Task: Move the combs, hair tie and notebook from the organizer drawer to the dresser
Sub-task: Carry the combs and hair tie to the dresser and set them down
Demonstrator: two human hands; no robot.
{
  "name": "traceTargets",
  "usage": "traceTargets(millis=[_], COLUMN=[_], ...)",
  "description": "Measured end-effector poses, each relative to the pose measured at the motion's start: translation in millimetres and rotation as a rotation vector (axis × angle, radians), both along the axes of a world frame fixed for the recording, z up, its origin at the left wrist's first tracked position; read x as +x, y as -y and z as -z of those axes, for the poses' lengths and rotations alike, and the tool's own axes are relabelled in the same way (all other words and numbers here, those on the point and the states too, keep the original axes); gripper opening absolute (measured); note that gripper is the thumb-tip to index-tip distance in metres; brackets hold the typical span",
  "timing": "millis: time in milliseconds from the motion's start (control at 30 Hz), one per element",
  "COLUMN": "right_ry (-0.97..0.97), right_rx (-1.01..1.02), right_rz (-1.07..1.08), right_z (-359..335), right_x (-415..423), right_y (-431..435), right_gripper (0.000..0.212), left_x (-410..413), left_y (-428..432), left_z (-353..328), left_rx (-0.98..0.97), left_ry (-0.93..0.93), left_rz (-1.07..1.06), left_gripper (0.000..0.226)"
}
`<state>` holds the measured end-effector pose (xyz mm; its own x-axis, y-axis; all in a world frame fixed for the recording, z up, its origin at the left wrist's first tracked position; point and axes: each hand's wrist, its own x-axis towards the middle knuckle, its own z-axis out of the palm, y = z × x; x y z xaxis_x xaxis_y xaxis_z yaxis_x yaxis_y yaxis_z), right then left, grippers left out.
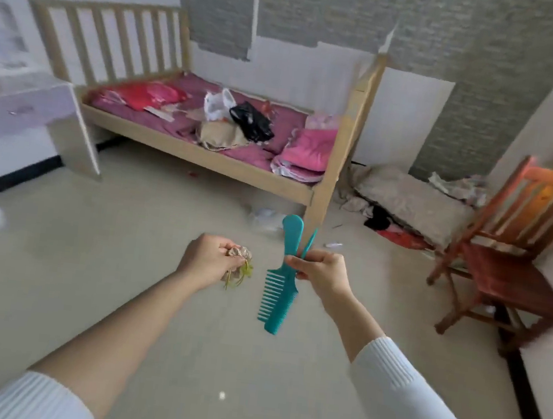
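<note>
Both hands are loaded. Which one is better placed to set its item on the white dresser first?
Left, probably. The left hand, closed on the hair tie, is on the same side as the white dresser at the far left. The right hand holds the teal combs farther away and would have to cross over.

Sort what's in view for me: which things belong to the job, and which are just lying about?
Job items:
- wide-tooth teal comb, right hand
- thin teal comb, same hand
- hair tie, left hand
- dresser, far left

Lying about:
- bed with bags and cushions
- wooden chair
- floor clutter
</note>
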<state>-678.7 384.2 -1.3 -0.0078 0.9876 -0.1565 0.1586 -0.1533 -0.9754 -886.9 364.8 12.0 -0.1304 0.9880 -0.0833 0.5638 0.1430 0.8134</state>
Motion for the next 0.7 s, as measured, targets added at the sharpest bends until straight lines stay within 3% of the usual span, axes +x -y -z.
traceTargets(millis=[133,333,700], right_ry=[-0.011,0.022,0.024], right_rx=[-0.007,-0.011,0.032], right_rz=[-0.173,-0.359,-0.534], right_z=[-9.3,-21.1,-41.7], right_x=[-144.4,-331.9,-641.6], right_y=[-53.6,-145.7,-369.9], right_gripper=[0.007,0.021,0.023], left_x=[-137.3,-307.9,-596.9], left_y=[-19.0,-70.5,-264.7], left_z=[-7.7,-10.0,-20.2], left_rx=[0.014,0.058,0.1], left_ry=[0.005,0.031,0.105], left_rz=[-0.171,-0.344,-0.487], left_gripper=[0.019,0.021,0.02])
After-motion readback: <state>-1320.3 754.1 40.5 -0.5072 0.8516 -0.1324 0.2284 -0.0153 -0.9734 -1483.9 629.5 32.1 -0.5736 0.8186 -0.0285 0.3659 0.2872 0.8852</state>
